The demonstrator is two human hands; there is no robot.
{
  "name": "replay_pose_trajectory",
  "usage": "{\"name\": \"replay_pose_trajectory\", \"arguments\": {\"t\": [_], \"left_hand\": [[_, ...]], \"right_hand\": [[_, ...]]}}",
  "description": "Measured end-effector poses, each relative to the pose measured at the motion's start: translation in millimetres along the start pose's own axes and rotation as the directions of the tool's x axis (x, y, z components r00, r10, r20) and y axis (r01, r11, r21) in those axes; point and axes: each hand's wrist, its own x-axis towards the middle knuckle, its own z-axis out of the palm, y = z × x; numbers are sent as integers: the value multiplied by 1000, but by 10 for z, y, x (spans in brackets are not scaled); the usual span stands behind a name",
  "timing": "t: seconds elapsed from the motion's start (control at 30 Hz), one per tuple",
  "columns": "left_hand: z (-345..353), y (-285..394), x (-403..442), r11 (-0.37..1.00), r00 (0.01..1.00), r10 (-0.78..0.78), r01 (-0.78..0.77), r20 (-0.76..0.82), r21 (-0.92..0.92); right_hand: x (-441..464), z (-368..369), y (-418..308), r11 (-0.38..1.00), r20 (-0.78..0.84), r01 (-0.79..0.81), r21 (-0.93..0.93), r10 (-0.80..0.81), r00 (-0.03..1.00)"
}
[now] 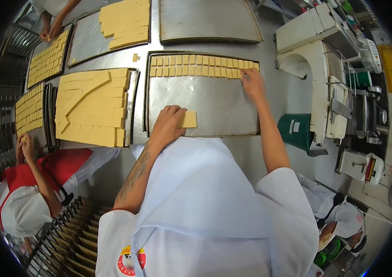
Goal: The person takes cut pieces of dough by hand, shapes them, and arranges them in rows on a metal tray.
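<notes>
In front of me lies a metal baking tray [205, 99]. Two rows of small yellow dough rectangles [191, 65] run along its far side. Near the tray's front edge, my left hand [170, 122] is closed on the side of a larger yellow dough piece [189, 119], its fingers partly covering it. At the right end of the nearer row, my right hand [253, 85] has its fingertips pinched together at a small dough rectangle, which they mostly hide.
Left of my tray stands a tray with a cut yellow dough sheet [89, 104]. Another dough tray [126, 25] and a bare metal tray [209, 21] lie behind. Co-workers' hands [27, 145] work at the left. A green bin [293, 131] and a white machine [304, 60] stand right.
</notes>
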Motion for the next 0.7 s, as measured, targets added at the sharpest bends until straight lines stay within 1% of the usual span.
{"name": "replay_pose_trajectory", "arguments": {"t": [0.07, 0.13, 0.2, 0.27, 0.3, 0.37, 0.47, 0.5, 0.57, 0.6, 0.67, 0.7], "left_hand": [[-39, 26, 12, 1000, 1000, -10, 10, 4, -11], [-24, 27, -2, 999, 999, -30, 28, -43, -31], [-25, 40, -3, 996, 996, -47, 41, -82, -76], [-86, 108, 27, 979, 990, -115, 100, -76, -180], [-101, 132, 23, 964, 986, -153, 134, -70, -230], [-94, 107, 28, 965, 985, -151, 129, -79, -229], [-75, 49, 24, 968, 985, -159, 144, -62, -205], [-73, 34, 21, 969, 985, -165, 152, -50, -196], [-82, 26, -11, 971, 977, -194, 180, -83, -155], [-97, 23, -30, 971, 972, -212, 198, -101, -136], [-166, -20, -60, 978, 979, -202, 204, -37, 45], [-195, -29, -87, 970, 979, -206, 204, -4, 132]], "right_hand": [[-57, -44, -147, 998, -7, -21, 58, 21, 1000], [-276, -13, -524, 945, 207, -192, 263, 139, 968], [-570, 38, -986, 916, 403, -196, 350, 42, 914], [-819, 235, -1225, 811, 536, -278, 515, -52, 842], [-845, 280, -1312, 822, 550, -278, 498, -52, 833], [-878, 327, -1445, 839, 580, -278, 468, -55, 812], [-847, 309, -1466, 964, 531, -42, 261, -107, 841], [-837, 331, -1458, 958, 494, 31, 286, -175, 851], [-799, 390, -1446, 929, 419, 179, 323, -310, 853], [-772, 395, -1441, 926, 440, 221, 306, -344, 830], [-687, 394, -1465, 909, 483, 313, 276, -413, 773], [-657, 385, -1473, 913, 554, 275, 301, -402, 729]]}}
